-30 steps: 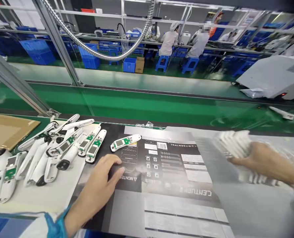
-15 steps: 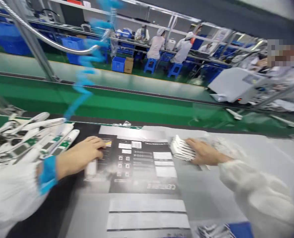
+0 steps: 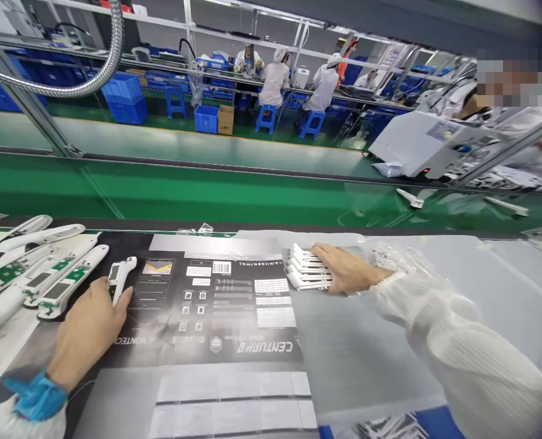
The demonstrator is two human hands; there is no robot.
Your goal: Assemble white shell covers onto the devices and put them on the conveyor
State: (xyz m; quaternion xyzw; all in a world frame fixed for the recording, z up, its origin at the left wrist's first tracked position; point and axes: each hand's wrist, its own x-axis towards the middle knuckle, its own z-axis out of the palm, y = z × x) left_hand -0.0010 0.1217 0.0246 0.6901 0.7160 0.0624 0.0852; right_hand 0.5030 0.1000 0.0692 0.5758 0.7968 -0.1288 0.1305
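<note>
My left hand (image 3: 90, 320), with a blue wrist strap (image 3: 39, 396) on, is closed around a white handheld device (image 3: 121, 277) with a small screen and a bent head. It is held over the left edge of a black printed cardboard sheet (image 3: 197, 305). My right hand (image 3: 350, 268) is closed on a row of white plastic casing pieces (image 3: 308, 270), lined up side by side at the sheet's right edge. My right fingers are partly hidden behind these pieces. Left of my left hand lie several open white devices (image 3: 72, 280) with green circuit boards showing.
A clear plastic bag (image 3: 401, 259) lies beyond my right wrist. At the bottom right is a blue bin (image 3: 439, 424) with small parts. Behind the bench runs a green conveyor belt (image 3: 206, 198) carrying white parts (image 3: 410, 199). Co-workers (image 3: 273, 79) sit farther back.
My left hand has drawn back to the left and toward me, and the white device now shows upright in it. My right hand stays on the white pieces. The blue coil has left view.
</note>
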